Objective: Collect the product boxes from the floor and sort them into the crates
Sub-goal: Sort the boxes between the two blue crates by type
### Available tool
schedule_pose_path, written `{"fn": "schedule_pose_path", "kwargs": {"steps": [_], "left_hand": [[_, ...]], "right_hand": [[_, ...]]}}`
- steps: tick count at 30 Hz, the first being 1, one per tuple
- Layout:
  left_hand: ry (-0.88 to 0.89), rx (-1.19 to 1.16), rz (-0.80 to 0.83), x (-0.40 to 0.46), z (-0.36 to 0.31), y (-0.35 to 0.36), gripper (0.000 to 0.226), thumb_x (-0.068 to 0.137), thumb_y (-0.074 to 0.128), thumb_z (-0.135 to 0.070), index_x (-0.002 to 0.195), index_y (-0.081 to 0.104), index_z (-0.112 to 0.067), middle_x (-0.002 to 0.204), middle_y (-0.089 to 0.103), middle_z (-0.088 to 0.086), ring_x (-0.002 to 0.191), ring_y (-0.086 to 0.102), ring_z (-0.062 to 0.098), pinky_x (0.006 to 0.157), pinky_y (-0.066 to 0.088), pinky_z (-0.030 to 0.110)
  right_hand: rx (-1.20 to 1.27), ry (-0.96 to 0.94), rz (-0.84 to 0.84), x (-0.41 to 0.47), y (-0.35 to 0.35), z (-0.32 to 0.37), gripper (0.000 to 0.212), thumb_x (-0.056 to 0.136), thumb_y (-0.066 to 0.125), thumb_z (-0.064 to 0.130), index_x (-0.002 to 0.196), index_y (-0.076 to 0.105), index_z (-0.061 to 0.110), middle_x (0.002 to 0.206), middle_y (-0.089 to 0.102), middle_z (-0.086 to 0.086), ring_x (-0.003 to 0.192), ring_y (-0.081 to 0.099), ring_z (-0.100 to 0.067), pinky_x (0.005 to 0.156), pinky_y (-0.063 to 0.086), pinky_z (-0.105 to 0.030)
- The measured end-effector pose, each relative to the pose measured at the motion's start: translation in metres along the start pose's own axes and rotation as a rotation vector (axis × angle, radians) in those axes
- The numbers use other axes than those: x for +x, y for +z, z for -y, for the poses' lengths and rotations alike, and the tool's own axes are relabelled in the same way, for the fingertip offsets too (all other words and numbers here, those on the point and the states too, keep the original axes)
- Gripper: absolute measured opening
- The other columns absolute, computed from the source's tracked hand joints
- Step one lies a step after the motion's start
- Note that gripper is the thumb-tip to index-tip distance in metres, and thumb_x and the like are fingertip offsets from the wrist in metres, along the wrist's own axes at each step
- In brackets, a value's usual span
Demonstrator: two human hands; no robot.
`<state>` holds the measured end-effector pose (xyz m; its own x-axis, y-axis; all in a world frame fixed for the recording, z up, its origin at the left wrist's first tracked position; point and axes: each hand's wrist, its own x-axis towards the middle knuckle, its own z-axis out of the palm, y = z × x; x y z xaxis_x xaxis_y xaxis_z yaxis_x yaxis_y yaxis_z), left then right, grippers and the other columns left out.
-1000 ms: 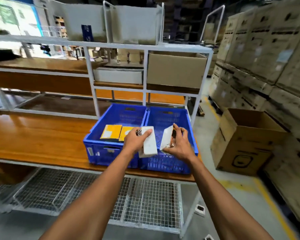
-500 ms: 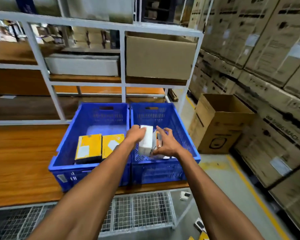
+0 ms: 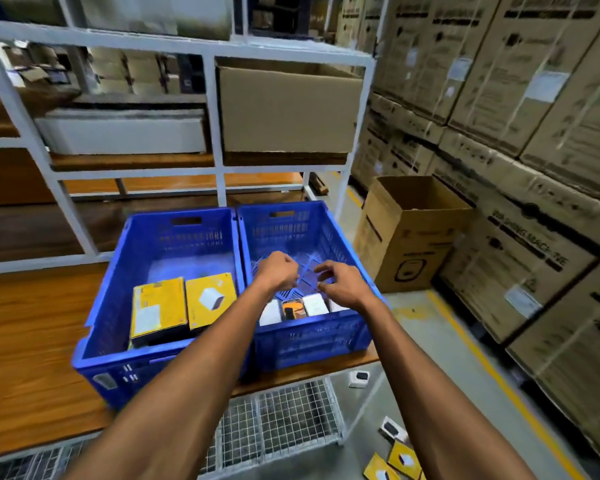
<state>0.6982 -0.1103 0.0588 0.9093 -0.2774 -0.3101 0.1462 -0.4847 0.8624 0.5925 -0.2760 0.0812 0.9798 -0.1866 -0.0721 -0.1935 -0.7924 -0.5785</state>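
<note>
Left hand (image 3: 278,271) loosely curled, right hand (image 3: 338,285) half open, both empty, above right blue crate (image 3: 340,237). Below them, white product boxes (image 3: 315,304) stood on end along near wall. Left of left hand, yellow boxes (image 3: 159,308) lay flat, long axes running away, in left blue crate (image 3: 132,258).
</note>
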Motion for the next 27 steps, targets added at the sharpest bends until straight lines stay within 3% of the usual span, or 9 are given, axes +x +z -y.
{"fn": "schedule_pose_path", "kwargs": {"steps": [5,8,14,20,27], "left_hand": [[0.155,-0.025,0.125,-0.049,-0.046,0.075,0.022,0.095,0.056,-0.012,0.079,0.071,-0.017,0.08,0.078,0.008,0.066,0.071,0.024,0.068,0.059,0.04],[0.21,0.005,0.218,-0.075,-0.058,0.138,0.023,0.098,0.057,-0.014,0.08,0.071,-0.019,0.084,0.08,0.008,0.068,0.072,0.023,0.066,0.055,0.032],[0.216,0.046,0.483,-0.139,-0.052,0.268,0.017,0.103,0.054,-0.013,0.091,0.064,-0.019,0.08,0.072,0.003,0.057,0.061,0.016,0.05,0.042,0.022],[0.215,0.143,0.654,-0.22,-0.041,0.397,0.015,0.102,0.057,-0.017,0.09,0.066,-0.018,0.082,0.073,0.004,0.058,0.061,0.016,0.053,0.045,0.023],[0.223,0.22,0.677,-0.302,-0.031,0.515,0.013,0.097,0.06,-0.013,0.098,0.073,-0.012,0.088,0.079,0.005,0.064,0.071,0.019,0.059,0.054,0.029]], "right_hand": [[0.014,0.033,-0.256,-0.052,-0.037,-0.031,0.03,0.083,0.062,0.026,0.109,0.076,0.029,0.105,0.078,0.01,0.096,0.07,-0.011,0.086,0.055,-0.029],[-0.001,0.145,-0.375,-0.102,-0.055,-0.072,0.032,0.079,0.056,0.039,0.105,0.074,0.034,0.102,0.077,0.014,0.095,0.071,-0.014,0.081,0.058,-0.035],[-0.018,0.388,-0.424,-0.223,-0.063,-0.188,0.035,0.077,0.054,0.039,0.108,0.07,0.036,0.105,0.074,0.018,0.098,0.069,-0.014,0.084,0.059,-0.039],[0.012,0.59,-0.47,-0.372,-0.084,-0.293,0.033,0.08,0.058,0.029,0.109,0.071,0.035,0.105,0.074,0.018,0.1,0.068,-0.014,0.084,0.058,-0.036],[0.067,0.697,-0.489,-0.495,-0.1,-0.384,0.031,0.082,0.058,0.027,0.108,0.072,0.034,0.103,0.074,0.017,0.098,0.069,-0.014,0.084,0.057,-0.033]]}}
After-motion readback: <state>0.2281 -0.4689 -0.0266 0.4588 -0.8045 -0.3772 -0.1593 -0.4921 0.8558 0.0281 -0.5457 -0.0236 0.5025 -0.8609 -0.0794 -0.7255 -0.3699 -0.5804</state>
